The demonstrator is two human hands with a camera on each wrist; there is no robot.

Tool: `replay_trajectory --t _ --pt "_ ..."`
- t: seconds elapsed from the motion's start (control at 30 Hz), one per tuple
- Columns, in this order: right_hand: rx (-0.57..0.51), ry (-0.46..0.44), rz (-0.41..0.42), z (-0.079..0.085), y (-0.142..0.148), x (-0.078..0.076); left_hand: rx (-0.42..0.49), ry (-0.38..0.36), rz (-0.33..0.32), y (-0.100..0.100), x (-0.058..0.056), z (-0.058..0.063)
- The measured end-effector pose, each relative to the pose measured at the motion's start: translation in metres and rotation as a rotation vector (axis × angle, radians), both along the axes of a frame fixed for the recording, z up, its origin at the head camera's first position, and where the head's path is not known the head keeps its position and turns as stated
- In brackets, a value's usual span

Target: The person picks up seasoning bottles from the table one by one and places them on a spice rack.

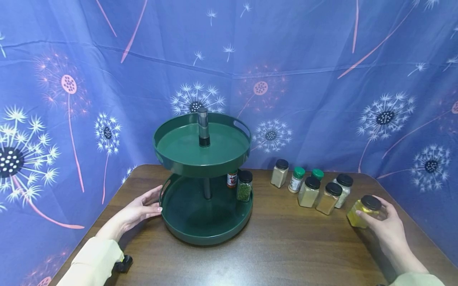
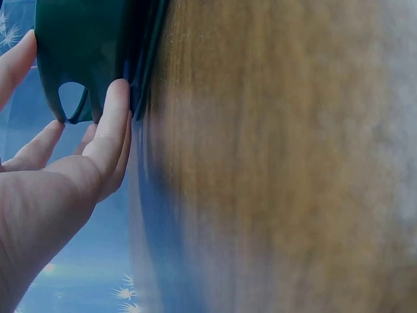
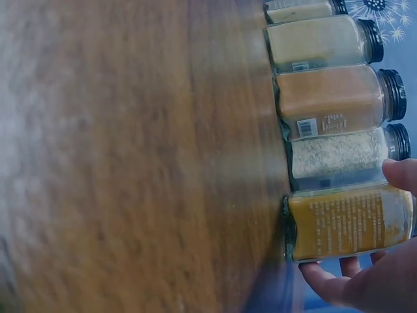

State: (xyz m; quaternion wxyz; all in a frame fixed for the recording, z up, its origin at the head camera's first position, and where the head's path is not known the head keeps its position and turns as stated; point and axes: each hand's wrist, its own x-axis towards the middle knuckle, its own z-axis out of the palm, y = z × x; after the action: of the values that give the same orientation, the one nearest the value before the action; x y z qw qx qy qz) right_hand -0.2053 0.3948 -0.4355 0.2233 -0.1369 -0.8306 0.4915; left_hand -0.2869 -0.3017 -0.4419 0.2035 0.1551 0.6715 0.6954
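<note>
A two-tier green turntable tray (image 1: 202,169) stands on the table, a metal post through its middle. My left hand (image 1: 137,210) touches the left wall of its lower tier, fingers spread by the handle slot, as the left wrist view shows. A jar of green flakes (image 1: 244,187) with a black lid sits at the right of that tier, next to a small red-labelled bottle (image 1: 231,179) partly hidden by the upper tier. At the far right, my right hand (image 1: 390,228) grips a black-lidded jar of yellow spice (image 3: 342,222) between thumb and fingers.
Left of the yellow jar stands a group of spice containers: a beige-powder jar (image 1: 279,174), a green-capped bottle (image 1: 296,180), an orange-brown jar (image 1: 327,200) and several others. A blue dandelion-print cloth (image 1: 315,91) hangs behind the wooden table (image 1: 279,242).
</note>
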Motion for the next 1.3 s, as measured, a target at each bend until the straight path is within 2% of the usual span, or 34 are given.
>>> replay_trajectory --t 0.27,0.53,0.77,1.07,1.3 --pt "0.001 0.010 -0.015 -0.001 -0.001 0.000 0.005 0.009 -0.001 0.000 0.001 0.000" --pt "-0.013 0.004 0.015 -0.002 0.003 0.000 0.010 0.007 -0.007 -0.001 0.000 0.000" --pt "0.026 0.006 0.030 -0.002 0.006 0.000 0.013 0.013 -0.011 0.000 0.000 0.000" --pt "0.003 0.026 0.066 0.004 0.006 0.002 -0.010 0.000 0.003 0.001 -0.002 0.001" --pt "0.012 0.027 0.094 0.015 0.003 0.003 -0.022 -0.006 0.015 0.001 -0.002 0.001"
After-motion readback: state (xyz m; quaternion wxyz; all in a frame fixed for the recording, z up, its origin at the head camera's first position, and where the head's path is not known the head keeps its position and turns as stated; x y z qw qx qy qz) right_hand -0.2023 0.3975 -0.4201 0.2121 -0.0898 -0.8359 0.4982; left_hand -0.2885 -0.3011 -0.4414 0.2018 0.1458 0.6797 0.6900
